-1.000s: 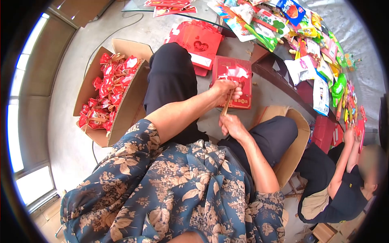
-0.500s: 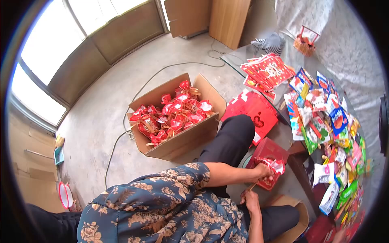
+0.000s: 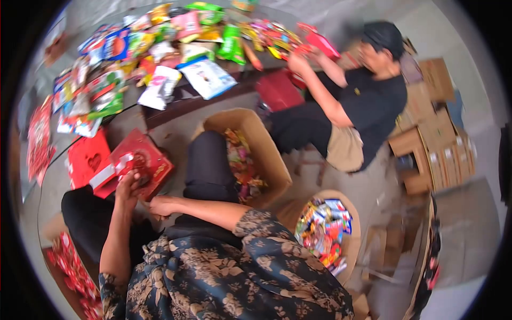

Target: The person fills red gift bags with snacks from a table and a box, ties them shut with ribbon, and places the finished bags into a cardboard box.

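Observation:
A red gift bag [image 3: 152, 162] with a white-and-red gathered top rests over my lap. My left hand [image 3: 128, 186] is closed on its gathered top. Just right of it my right hand [image 3: 160, 205] is closed in a fist at the bag's lower edge, on the thin tan cord, which is blurred here. An open cardboard box [image 3: 269, 154] of loose wrapped candies stands right by my knee.
A low table [image 3: 181, 98] is covered with snack packets; flat red bags [image 3: 88, 160] lie by it. A seated person in a black shirt [image 3: 373, 101] reaches onto it. A round basket of snacks [image 3: 349, 213], stacked cartons [image 3: 432, 133] and filled red bags [image 3: 72, 272] surround me.
The view has swung from the window and the box of filled bags to the right, toward the seated person. Both hands stay closed at the red gift bag.

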Demonstrator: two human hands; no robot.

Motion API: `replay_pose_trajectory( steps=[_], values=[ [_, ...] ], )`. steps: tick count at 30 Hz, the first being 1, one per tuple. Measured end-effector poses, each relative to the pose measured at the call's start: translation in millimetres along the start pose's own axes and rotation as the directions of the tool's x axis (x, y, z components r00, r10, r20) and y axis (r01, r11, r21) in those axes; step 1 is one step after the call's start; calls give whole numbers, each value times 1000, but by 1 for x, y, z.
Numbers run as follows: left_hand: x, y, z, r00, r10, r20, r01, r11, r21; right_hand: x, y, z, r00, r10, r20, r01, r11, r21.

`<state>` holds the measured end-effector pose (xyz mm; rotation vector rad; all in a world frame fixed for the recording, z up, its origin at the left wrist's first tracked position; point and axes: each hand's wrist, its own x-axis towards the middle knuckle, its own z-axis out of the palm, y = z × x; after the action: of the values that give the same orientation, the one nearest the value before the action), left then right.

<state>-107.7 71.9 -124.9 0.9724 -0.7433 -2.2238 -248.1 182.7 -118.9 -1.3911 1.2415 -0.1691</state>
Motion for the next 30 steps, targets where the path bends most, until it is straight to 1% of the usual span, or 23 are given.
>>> replay_pose_trajectory(
  steps=[1,2,3,4,6,7,8,9,10,12,13,15,17,18,19,22,24,27,28,29,30],
  values=[
    [-5,-1,6,999,20,-27,-20,1000,0,-10,-10,-2,998,-16,-65,16,1000,10],
    [0,-4,-1,999,-2,-36,1,1000,-18,-15,-13,-4,992,-31,-123,33,999,14],
    [7,-5,-5,999,-26,-29,26,999,-19,-2,-4,-12,961,-197,-196,168,973,-156],
    [10,-5,-6,999,-34,-13,34,999,-16,2,6,-14,936,-211,-283,165,971,-175],
    [15,-7,-9,998,-46,-42,44,998,-47,-9,-8,-31,864,-243,-441,159,963,-219],
    [20,-10,-15,999,-38,-5,38,996,-76,-8,-9,-37,819,-239,-521,167,969,-181],
    [21,-8,-14,999,-42,1,42,997,-72,-5,-8,-43,768,-228,-599,178,974,-143],
    [22,-7,-13,999,-38,18,39,997,-62,0,-7,-51,766,-190,-614,166,981,-97],
    [23,-6,-11,999,-34,35,36,998,-54,-9,-17,-57,825,-74,-561,185,972,143],
    [25,-4,-3,1000,-28,8,28,999,-37,-14,-23,-62,853,47,-520,178,910,375],
    [26,-3,2,999,-32,-41,30,999,-36,-17,-26,-63,858,67,-509,180,890,420],
    [24,-3,19,993,-35,-112,30,999,-45,-21,-28,-60,870,101,-482,183,842,508],
    [26,-5,30,987,-38,-154,29,998,-60,-23,-27,-56,885,75,-460,236,780,580],
    [28,-6,33,992,-39,-124,31,997,-67,-22,-25,-54,891,59,-450,261,745,614],
    [30,-8,34,995,-40,-94,33,997,-74,-18,-21,-53,895,47,-445,268,741,616],
    [44,-13,27,998,-69,17,70,993,-100,-31,-25,-55,902,77,-425,248,713,655],
    [47,-14,27,989,-95,112,106,990,-98,-27,-15,-52,894,83,-440,284,653,702],
    [43,-20,44,996,-84,-7,83,990,-115,-35,-10,-48,895,83,-438,319,569,758],
    [34,-16,50,991,-131,3,131,991,-41,-35,-13,-47,902,72,-425,323,542,776],
    [55,-27,18,984,-144,103,145,989,2,-25,-3,-44,924,47,-379,312,478,821],
    [30,-18,47,988,-124,87,120,992,46,-19,4,-42,936,27,-350,299,459,836]
  ],
)
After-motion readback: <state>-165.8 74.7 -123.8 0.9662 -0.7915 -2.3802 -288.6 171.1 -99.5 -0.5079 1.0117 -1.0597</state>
